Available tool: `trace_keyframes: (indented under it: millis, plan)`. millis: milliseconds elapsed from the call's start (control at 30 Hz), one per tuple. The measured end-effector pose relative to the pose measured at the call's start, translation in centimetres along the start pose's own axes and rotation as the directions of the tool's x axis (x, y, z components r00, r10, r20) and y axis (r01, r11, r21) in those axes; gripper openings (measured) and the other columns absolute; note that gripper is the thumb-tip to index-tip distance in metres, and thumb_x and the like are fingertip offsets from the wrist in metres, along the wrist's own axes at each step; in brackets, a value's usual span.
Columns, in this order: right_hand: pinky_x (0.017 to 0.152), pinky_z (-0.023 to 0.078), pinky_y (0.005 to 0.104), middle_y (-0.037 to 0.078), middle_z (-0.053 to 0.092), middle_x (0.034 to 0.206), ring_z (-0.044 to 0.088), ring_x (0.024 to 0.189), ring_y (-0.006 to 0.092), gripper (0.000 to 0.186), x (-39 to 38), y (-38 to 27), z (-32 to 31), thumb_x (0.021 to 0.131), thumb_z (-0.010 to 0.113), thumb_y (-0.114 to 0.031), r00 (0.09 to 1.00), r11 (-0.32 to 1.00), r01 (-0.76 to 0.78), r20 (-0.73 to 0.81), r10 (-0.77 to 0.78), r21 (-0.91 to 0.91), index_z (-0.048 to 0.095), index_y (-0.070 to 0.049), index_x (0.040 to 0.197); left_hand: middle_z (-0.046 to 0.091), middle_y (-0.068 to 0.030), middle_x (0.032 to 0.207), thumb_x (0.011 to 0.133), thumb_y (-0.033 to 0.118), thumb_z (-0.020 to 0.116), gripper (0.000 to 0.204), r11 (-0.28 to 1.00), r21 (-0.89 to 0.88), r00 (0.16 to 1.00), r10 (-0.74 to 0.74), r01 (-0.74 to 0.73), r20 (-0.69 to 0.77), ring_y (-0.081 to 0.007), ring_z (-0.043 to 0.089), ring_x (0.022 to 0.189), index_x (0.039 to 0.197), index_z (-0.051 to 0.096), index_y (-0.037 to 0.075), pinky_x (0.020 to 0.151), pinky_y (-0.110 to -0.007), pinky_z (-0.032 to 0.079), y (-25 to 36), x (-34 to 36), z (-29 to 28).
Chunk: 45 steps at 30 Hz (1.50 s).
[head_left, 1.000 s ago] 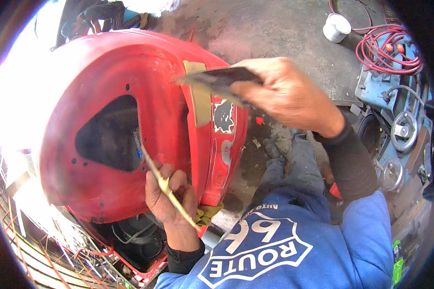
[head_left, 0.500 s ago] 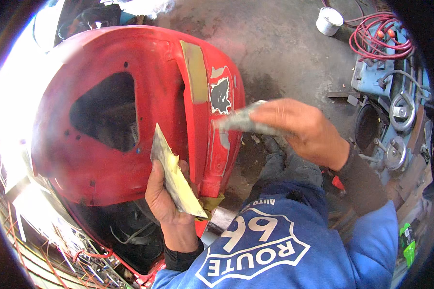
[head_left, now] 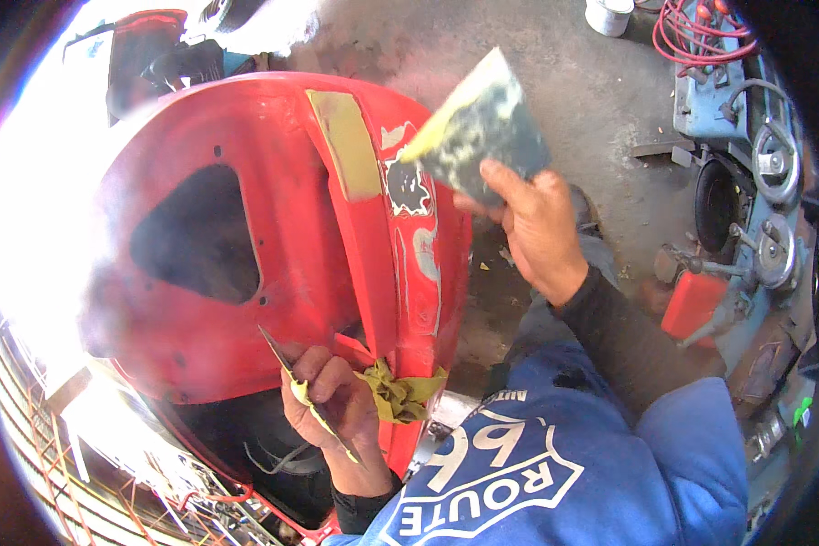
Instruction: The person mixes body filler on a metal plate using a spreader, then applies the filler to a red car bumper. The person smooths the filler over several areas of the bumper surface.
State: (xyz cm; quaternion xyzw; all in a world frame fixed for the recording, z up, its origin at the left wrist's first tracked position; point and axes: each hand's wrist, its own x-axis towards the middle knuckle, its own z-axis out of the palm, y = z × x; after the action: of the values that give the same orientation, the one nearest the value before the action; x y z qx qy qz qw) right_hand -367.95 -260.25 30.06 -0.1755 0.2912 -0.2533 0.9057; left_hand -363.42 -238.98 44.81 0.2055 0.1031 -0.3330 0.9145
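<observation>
My right hand (head_left: 544,223) is closed on a wide grey-green putty spreader (head_left: 496,132), thumb flat on its face. Yellow filler coats the spreader's left edge, whose tip is at or just over a dark, white-edged bare patch (head_left: 408,189) on a red car body panel (head_left: 291,200); contact is unclear. A tan filled strip (head_left: 346,146) lies left of that patch. Lower down, my left hand (head_left: 337,396) grips a thin mixing plate (head_left: 273,346), seen nearly edge-on, with yellow filler (head_left: 311,408) along it. Beside this hand, crumpled olive-yellow masking paper (head_left: 400,393) sits on the panel's lower end.
Machinery with handwheels (head_left: 773,164) stands along the right, with a coiled red hose (head_left: 701,36) and a red container (head_left: 694,305). A white bucket (head_left: 608,15) is on the concrete floor (head_left: 400,45). An opening (head_left: 200,237) cuts through the panel.
My right hand has turned the spreader broad side up, its tip at the bare patch. My left hand has tilted the plate from face-up to nearly edge-on. The view has shifted slightly.
</observation>
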Motion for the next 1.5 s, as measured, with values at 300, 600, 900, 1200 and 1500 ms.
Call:
trace_keyframes:
  millis: [300, 600, 900, 1200, 1500]
  plan:
    - [0.054, 0.051, 0.0301, 0.006, 0.065, 0.063, 0.061, 0.054, 0.0128, 0.023, 9.1, -0.3, 2.1, 0.088, 0.062, -0.016, 0.960, 0.879, 0.277, 0.063, -0.274, -0.388, 0.065, 0.004, 0.077, 0.051, -0.0021, 0.093, 0.102, 0.026, 0.043, 0.038, 0.997, 0.061, 0.998, -0.058, 0.057, 0.004, -0.0135, 0.052, 0.084, 0.136, 0.049, 0.009, 0.039, -0.027, 0.051, -1.1, 1.1, -0.2]
    - [0.057, 0.047, 0.0404, 0.020, 0.062, 0.067, 0.061, 0.058, 0.0296, 0.019, 9.7, 1.9, 2.3, 0.089, 0.061, -0.017, 0.852, 0.677, 0.505, 0.183, -0.491, -0.535, 0.064, 0.002, 0.089, 0.050, -0.0023, 0.092, 0.102, 0.027, 0.044, 0.038, 0.996, 0.067, 0.998, -0.058, 0.058, 0.003, -0.0148, 0.053, 0.084, 0.135, 0.050, 0.008, 0.038, -0.028, 0.052, -1.5, 2.2, -0.2]
    - [0.059, 0.048, 0.0385, 0.017, 0.064, 0.071, 0.061, 0.061, 0.0262, 0.020, 8.8, 2.4, 1.9, 0.091, 0.061, -0.018, 0.839, 0.656, 0.530, 0.223, -0.496, -0.538, 0.066, 0.001, 0.094, 0.051, -0.0031, 0.093, 0.103, 0.027, 0.042, 0.038, 0.993, 0.081, 0.996, -0.085, 0.085, -0.006, -0.0155, 0.053, 0.085, 0.133, 0.050, 0.005, 0.038, -0.029, 0.054, -1.5, 2.9, -0.5]
    - [0.071, 0.052, 0.0267, 0.003, 0.072, 0.093, 0.064, 0.082, 0.0082, 0.017, 3.4, -2.1, 0.0, 0.094, 0.061, -0.008, 0.942, 0.862, 0.313, 0.250, -0.226, -0.398, 0.067, 0.003, 0.105, 0.068, -0.0145, 0.113, 0.101, 0.023, 0.048, 0.038, 0.705, 0.702, 0.898, 0.237, 0.104, -0.371, -0.0228, 0.069, 0.097, 0.130, 0.052, -0.002, 0.080, -0.035, 0.059, -3.1, 5.0, 1.3]
    - [0.100, 0.047, 0.0410, 0.014, 0.065, 0.123, 0.062, 0.117, 0.0303, 0.048, -4.1, -13.0, 1.2, 0.081, 0.059, 0.005, 0.524, -0.231, 0.777, 0.805, -0.278, -0.585, 0.064, -0.009, 0.126, 0.066, -0.0127, 0.113, 0.102, 0.022, 0.050, 0.033, 0.403, 0.904, 0.963, 0.268, -0.142, 0.032, -0.0204, 0.068, 0.097, 0.123, 0.056, -0.003, 0.083, -0.033, 0.056, -5.6, 6.3, 3.8]
